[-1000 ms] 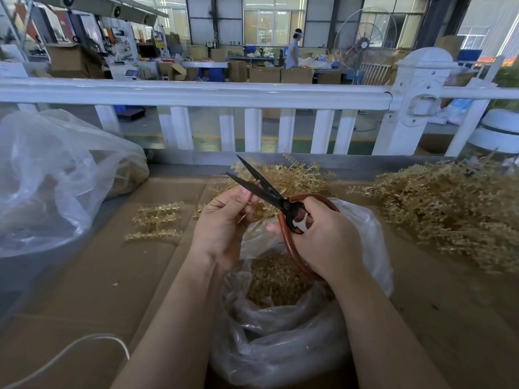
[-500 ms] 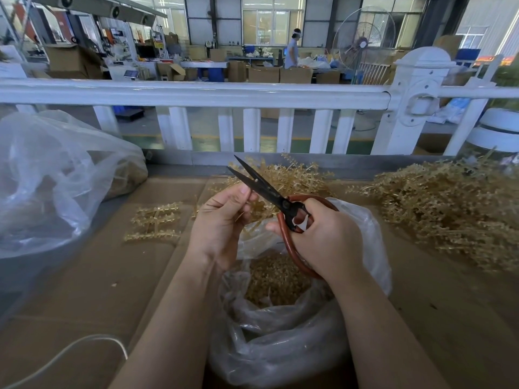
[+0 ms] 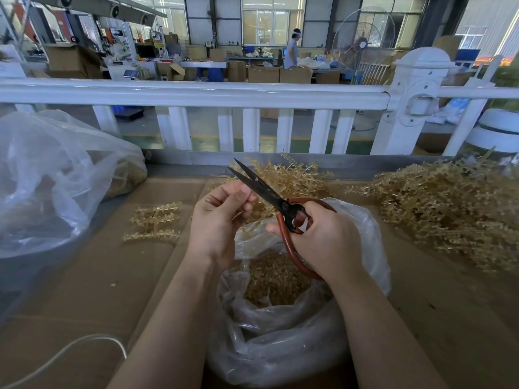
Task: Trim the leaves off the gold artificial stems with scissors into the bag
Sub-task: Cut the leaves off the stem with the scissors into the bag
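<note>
- Head view: we find the left hand [image 3: 222, 217] raised over the open bag [image 3: 368, 228], thumb and fingers curled in a pinch on a thin gold stem [image 3: 248, 230] whose lower end shows just below the hand.
- The right hand [image 3: 323, 240] grips the red loop handles of the scissors [image 3: 264, 189]; the black blades stand slightly parted, tips pointing up and away, just beside the left fingertips.
- The bag sits directly beneath both hands and holds a layer of cut gold leaves [image 3: 276, 279].
- Untrimmed stems lie in a heap [image 3: 438, 209] to the right and a smaller heap [image 3: 283, 175] behind the hands; a flat sprig [image 3: 154, 220] lies to the left on the cardboard surface [image 3: 98, 276].
- We judge the stems light, thin and springy plastic, liable to flex or flick away under the blades. We advise a pinch on bare stem close to the cut, fingertips kept off the blade line.
- We judge the clippings light enough to scatter, so cuts belong directly over the bag mouth.
- The bag film looks soft and slack; its rim may fold inward.
</note>
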